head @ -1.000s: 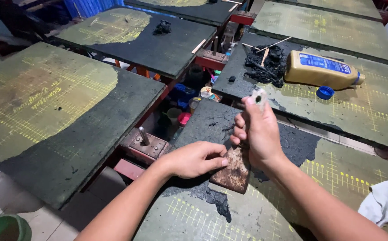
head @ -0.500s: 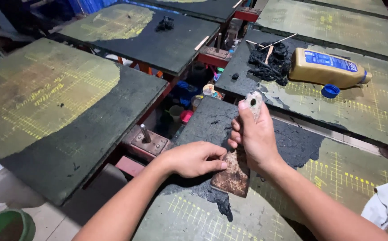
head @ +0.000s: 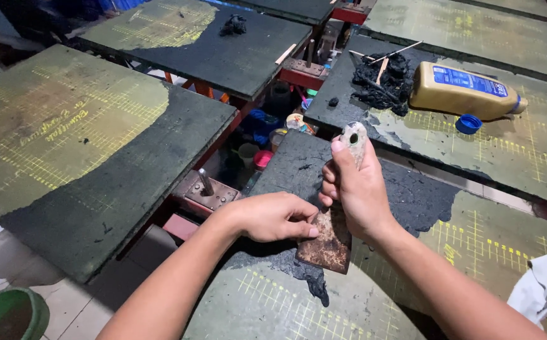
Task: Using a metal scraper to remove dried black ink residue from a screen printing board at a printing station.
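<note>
Firmly, the right hand (head: pixel 356 189) wraps the pale, grimy handle of a scraper (head: pixel 327 242), its rusty flat blade pointing down below the fist. The left hand (head: pixel 272 217) pinches the blade's edge over a board (head: pixel 412 296) crusted with rough black paste (head: pixel 314 286).

- We are in a workshop, it seems a printing one: rows of flat green pallet boards (head: pixel 84 145) with yellow grid lines.
- We see black residue (head: pixel 383 82) caked on them, a yellow bottle (head: pixel 465 92) lying down, a white rag (head: pixel 541 289).
</note>
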